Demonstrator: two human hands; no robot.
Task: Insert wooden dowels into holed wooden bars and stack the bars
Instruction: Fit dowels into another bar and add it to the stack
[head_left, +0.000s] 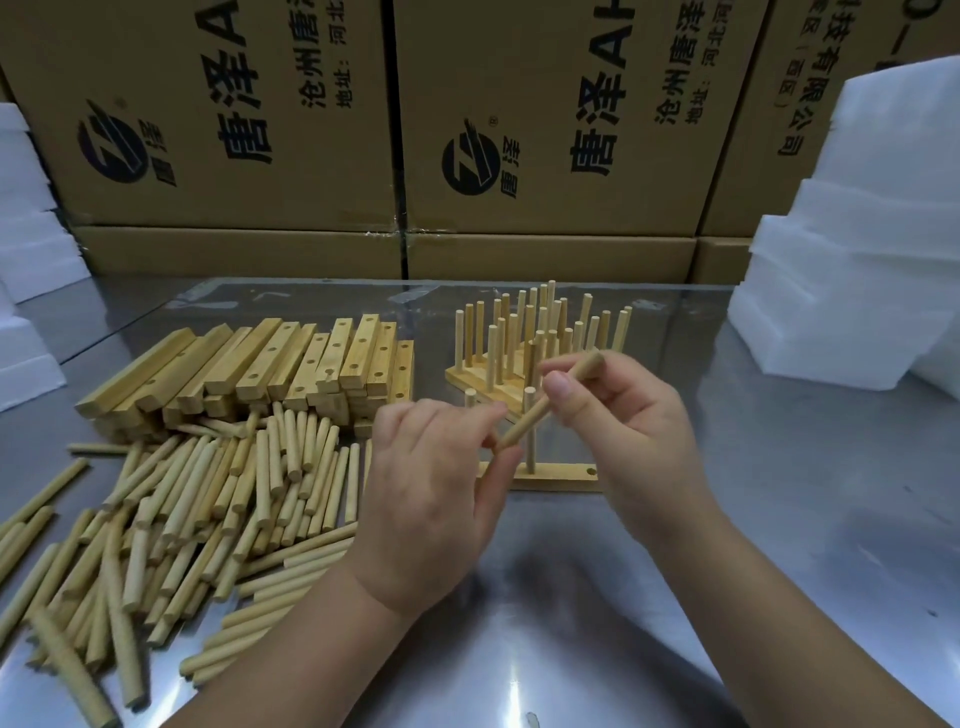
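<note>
A wooden dowel (540, 405) slants between my two hands above the table. My left hand (431, 493) pinches its lower end and my right hand (618, 405) grips its upper end. Just behind them lies a holed wooden bar (556, 475) with two dowels standing upright in it; its right-end hole is open. Further back is a stack of bars with many upright dowels (535, 338). A heap of loose dowels (208, 509) lies at the left, with a pile of holed bars (270, 364) behind it.
The work surface is a shiny metal table (779, 493). Printed cardboard boxes (545, 130) form a wall at the back. White foam blocks (857, 260) are stacked at the right, and more white foam (26, 260) at the left edge.
</note>
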